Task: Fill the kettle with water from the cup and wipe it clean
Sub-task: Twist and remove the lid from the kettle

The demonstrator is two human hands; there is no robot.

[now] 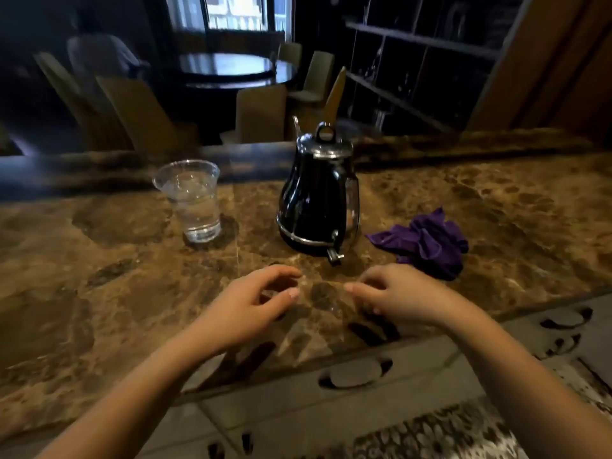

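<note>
A black and chrome kettle [314, 200] stands upright on the brown marble counter [99, 276], lid closed, handle to the right. Left of it stands a clear plastic cup [193, 200] partly filled with water. A crumpled purple cloth [427, 243] lies to the kettle's right. My left hand [251, 303] and my right hand [397, 296] hover over the counter in front of the kettle, fingers loosely curled and apart, holding nothing. Neither hand touches the kettle, cup or cloth.
Grey drawers with recessed handles [357, 376] run below the counter's near edge. A raised ledge [463, 144] borders the counter's far side. Beyond it are chairs [261, 114], a round dark table [231, 67] and dark shelving [414, 61].
</note>
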